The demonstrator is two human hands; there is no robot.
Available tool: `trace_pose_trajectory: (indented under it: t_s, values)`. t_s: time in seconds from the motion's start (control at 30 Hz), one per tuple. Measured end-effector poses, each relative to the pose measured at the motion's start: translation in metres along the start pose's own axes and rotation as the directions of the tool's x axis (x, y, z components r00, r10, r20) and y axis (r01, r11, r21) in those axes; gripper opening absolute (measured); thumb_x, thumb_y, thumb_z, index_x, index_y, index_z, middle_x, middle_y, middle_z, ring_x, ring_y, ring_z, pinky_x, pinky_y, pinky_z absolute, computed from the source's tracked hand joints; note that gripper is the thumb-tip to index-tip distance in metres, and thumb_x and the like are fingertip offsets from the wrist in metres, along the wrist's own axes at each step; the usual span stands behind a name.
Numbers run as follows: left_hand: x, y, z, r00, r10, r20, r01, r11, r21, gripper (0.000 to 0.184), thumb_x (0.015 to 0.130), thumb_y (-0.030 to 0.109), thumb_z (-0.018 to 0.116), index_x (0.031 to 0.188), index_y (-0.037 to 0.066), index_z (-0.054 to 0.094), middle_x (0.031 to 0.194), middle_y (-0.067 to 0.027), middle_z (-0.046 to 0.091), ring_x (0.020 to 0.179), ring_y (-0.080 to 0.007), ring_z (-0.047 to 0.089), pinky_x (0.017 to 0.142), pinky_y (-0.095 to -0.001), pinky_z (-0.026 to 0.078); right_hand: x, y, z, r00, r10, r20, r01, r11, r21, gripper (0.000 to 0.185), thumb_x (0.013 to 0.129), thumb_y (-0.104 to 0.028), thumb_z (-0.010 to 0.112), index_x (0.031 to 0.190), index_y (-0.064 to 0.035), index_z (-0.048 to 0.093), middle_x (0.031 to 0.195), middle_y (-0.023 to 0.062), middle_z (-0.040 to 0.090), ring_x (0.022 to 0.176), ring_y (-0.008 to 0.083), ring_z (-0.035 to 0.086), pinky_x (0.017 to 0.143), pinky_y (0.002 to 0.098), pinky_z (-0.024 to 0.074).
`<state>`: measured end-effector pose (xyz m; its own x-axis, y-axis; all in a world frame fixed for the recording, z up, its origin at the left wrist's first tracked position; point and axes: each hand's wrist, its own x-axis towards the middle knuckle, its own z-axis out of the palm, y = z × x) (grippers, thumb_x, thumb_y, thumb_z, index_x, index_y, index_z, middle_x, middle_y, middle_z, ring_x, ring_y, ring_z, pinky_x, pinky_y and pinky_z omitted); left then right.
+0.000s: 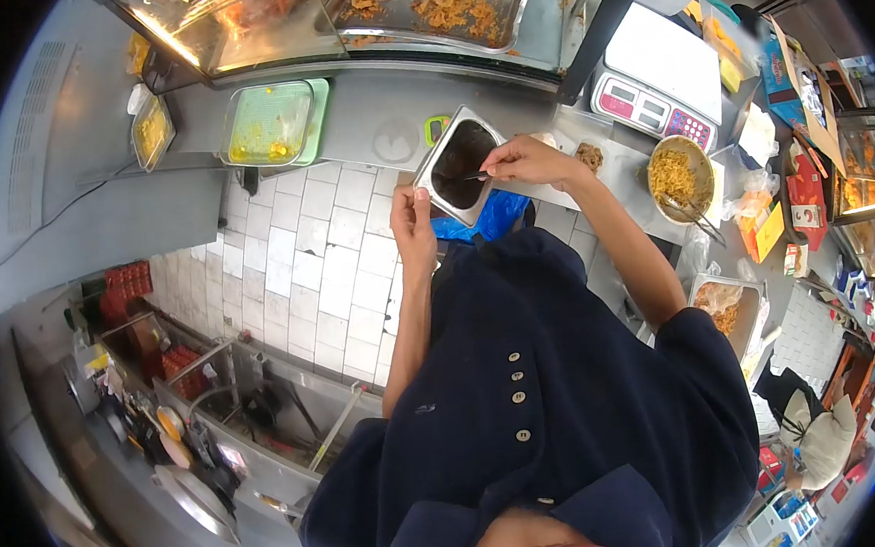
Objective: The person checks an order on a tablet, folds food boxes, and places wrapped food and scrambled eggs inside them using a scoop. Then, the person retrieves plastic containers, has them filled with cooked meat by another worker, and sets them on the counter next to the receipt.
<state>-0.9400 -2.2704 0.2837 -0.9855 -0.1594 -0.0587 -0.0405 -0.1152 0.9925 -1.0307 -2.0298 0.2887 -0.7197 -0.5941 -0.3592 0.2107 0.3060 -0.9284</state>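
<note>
My left hand (pixel 414 222) grips the near-left rim of a deep steel food pan (pixel 467 214), which is tilted towards me at the counter's edge. Dark contents or a dark stain coat the pan's inside. Pinched in my right hand (pixel 533 161) is a thin metal utensil (pixel 474 177) that reaches into the pan; its far end is hard to make out, so I cannot tell its exact kind. Just beyond the pan, a small green device with a display (pixel 436 129) lies on the counter. Below the pan shows a blue plastic bag (pixel 494 217).
Left on the counter sits a clear tray with yellow bits (pixel 266 125) on a green one. To the right are a weighing scale (pixel 647 100), a bowl of shredded yellow food (pixel 680 171) with tongs, and a steel tray of food (pixel 728 308). A glass display case (pixel 424 60) borders the back.
</note>
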Motion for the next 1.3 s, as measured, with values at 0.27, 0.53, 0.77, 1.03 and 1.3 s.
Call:
trace_pose_trajectory:
  t_s: [0.27,0.53,0.77,1.03,1.3]
  values:
    - [0.001,0.011,0.005,0.999,0.003,-0.033,-0.004,1.000,-0.026,0.025,0.109,0.028,0.053,0.097,0.006,0.053,0.086,0.0005,0.057,0.077,-0.0052,0.052,0.069,-0.0226,0.044,-0.034,0.016,-0.004,0.966,0.204,-0.158,-0.170,0.963,0.209,0.022,0.094,-0.014,0.067,0.109,-0.0013,0.075,0.091,0.0024,0.070,0.081,0.0094,0.059,0.069,0.0263,0.0478]
    - [0.007,0.014,0.003,0.995,-0.028,-0.092,0.019,0.995,-0.101,0.025,0.109,0.027,0.054,0.093,0.008,0.052,0.082,0.0033,0.053,0.075,-0.0036,0.048,0.069,-0.0218,0.042,-0.049,0.010,-0.013,0.930,-0.080,-0.359,0.064,0.996,-0.057,0.021,0.096,-0.016,0.065,0.106,0.0010,0.073,0.086,0.0028,0.070,0.081,0.0112,0.061,0.073,0.0293,0.0495]
    - [0.012,0.003,-0.003,0.994,-0.006,-0.106,-0.005,0.995,-0.100,0.026,0.109,0.028,0.054,0.093,0.008,0.052,0.081,0.0026,0.054,0.074,-0.0046,0.051,0.069,-0.0220,0.044,-0.044,0.009,-0.012,0.934,-0.036,-0.356,0.028,0.999,-0.029,0.022,0.096,-0.017,0.065,0.107,0.0010,0.071,0.088,0.0037,0.070,0.083,0.0113,0.061,0.077,0.0282,0.0500]
    - [0.017,0.008,0.001,0.984,-0.037,-0.174,0.007,0.986,-0.168,0.026,0.108,0.030,0.053,0.096,0.007,0.052,0.081,-0.0006,0.058,0.072,-0.0076,0.057,0.066,-0.0271,0.054,-0.040,0.008,-0.030,0.945,0.065,-0.320,-0.013,0.987,0.163,0.024,0.097,-0.018,0.065,0.111,-0.0010,0.071,0.085,-0.0024,0.062,0.080,0.0080,0.056,0.070,0.0247,0.0453]
    - [0.030,0.000,-0.003,0.980,-0.033,-0.195,-0.012,0.975,-0.223,0.026,0.108,0.030,0.053,0.097,0.007,0.051,0.082,-0.0013,0.060,0.070,-0.0083,0.057,0.065,-0.0270,0.055,-0.044,0.003,-0.050,0.941,0.056,-0.335,0.034,0.966,0.256,0.026,0.098,-0.020,0.063,0.114,-0.0014,0.072,0.082,-0.0038,0.058,0.074,0.0040,0.049,0.062,0.0216,0.0369]
